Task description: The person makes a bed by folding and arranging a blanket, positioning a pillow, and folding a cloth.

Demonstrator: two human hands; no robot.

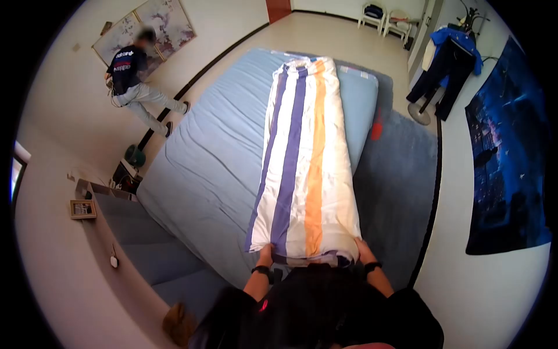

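Striped duvet (293, 151), folded into a long strip, lies lengthwise over the blue-sheeted mattress (203, 134), right of its middle, as we see it from the head view. White, purple and orange bands run from its near end, just before us, to its far end by the mattress's far edge. Our left hand (265, 255) is at its near left corner, its grip pinching the edge; our right hand (365, 251) is at the near right corner, its grip pressed together on the cloth, though we see few of the fingers. Between our hands the near end is bunched and curled. We have a dark wristband (263, 271) on the left wrist and another on the right.

To the right of the mattress we see a blue-grey rug (401, 186) with a red patch (376, 128) on it, and a dark blue tapestry (508, 168) on the right wall. Clothes hang at the far right, dark trousers (450, 64) among them, and two white chairs stand at the far wall. At the far left, another person (128, 67) stands beside the mattress, near a floral wall picture (174, 26).
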